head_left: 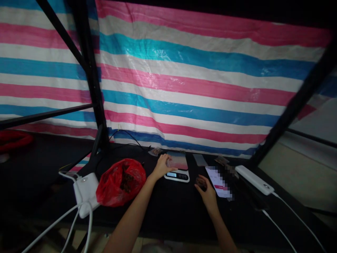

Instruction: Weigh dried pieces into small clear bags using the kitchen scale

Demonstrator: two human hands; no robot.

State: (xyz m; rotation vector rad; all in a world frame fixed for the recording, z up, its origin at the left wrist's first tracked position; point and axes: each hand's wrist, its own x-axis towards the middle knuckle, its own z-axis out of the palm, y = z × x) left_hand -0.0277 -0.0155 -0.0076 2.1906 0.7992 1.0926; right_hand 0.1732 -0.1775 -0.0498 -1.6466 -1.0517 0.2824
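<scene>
My left hand reaches to the small digital scale and its fingers close on a small clear packet at the left edge of the scale's shiny plate. My right hand rests on the black table to the right of the scale, fingers curled round a small dark brown piece. A white printed card lies just right of that hand.
A red plastic bag with dark contents sits left of the scale. A white charger block with cables is at the left. A white power bank with cable lies at the right. Small packets lie behind, below a striped tarp.
</scene>
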